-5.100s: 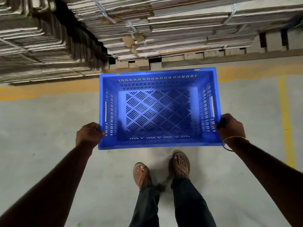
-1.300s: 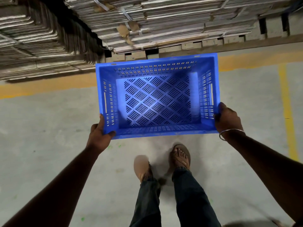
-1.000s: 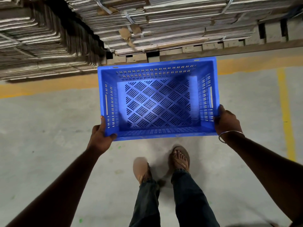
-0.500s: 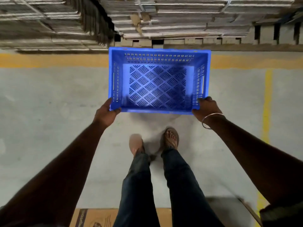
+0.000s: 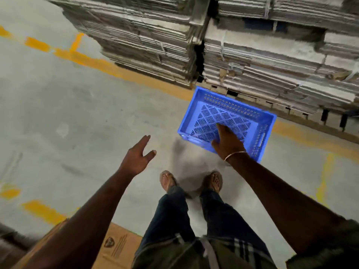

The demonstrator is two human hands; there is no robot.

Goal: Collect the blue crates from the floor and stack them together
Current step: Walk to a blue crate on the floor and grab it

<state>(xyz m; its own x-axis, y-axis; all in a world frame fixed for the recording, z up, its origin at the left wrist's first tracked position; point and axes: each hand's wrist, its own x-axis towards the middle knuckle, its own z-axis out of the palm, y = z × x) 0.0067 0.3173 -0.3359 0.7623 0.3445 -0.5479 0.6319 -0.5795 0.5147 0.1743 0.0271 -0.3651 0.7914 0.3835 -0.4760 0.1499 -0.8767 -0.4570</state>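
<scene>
Right hand [image 5: 226, 141], bangle on the wrist, hangs over the near wall of the blue crate [image 5: 227, 121], fingers spread and loose; whether it touches the rim I cannot tell, but it grips nothing. Left hand [image 5: 138, 157] is well off to the other side, palm open, empty, over bare concrete floor [image 5: 77, 123].

Crate under the right hand sits flat on the floor, upright, slotted bottom visible, nothing in it. Just beyond it: stacked flattened cardboard [image 5: 252, 61] on pallets.

Progress, judged: one crate set down, nothing stacked on it. No other blue crates in view; collecting and stacking remain.
</scene>
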